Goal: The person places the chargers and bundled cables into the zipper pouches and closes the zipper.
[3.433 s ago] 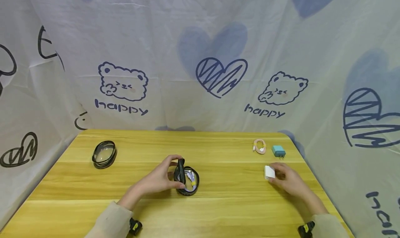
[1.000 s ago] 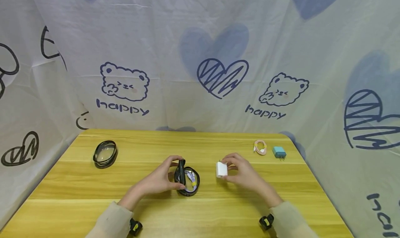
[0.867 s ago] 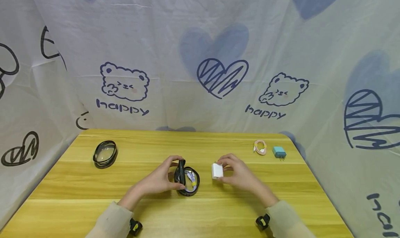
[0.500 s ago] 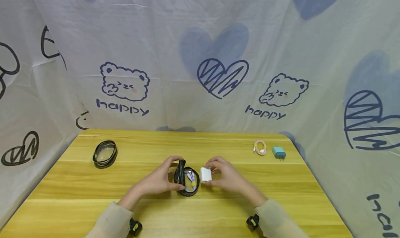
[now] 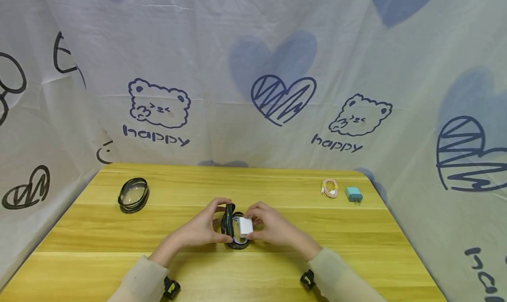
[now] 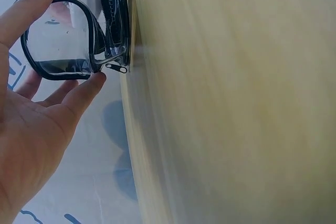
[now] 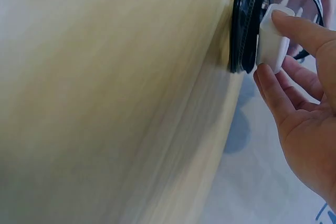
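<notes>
1. Printed cloth with bears and hearts hangs behind the yellow wooden table [image 5: 277,267] where you work.
2. Your left hand [image 5: 200,228] curls its thumb and fingers round the raised clear lid [image 6: 60,40] of the round black zip pouch [image 5: 234,241], propping it open near the middle of the table.
3. Your right hand [image 5: 273,227] pinches the white charger [image 5: 245,226] between thumb and fingers, right at the pouch mouth; the right wrist view shows it against the zip rim, not yet fully inside.
4. Judging by this, the packing looks partly done: something pale already lies in the pouch, though I cannot tell what.
5. Left out are the pink cable [image 5: 329,187] and the teal plug [image 5: 353,193], side by side far right, well apart from you.
6. A second round pouch [image 5: 133,195] sits far left, untouched, and the zip is not yet closed.
</notes>
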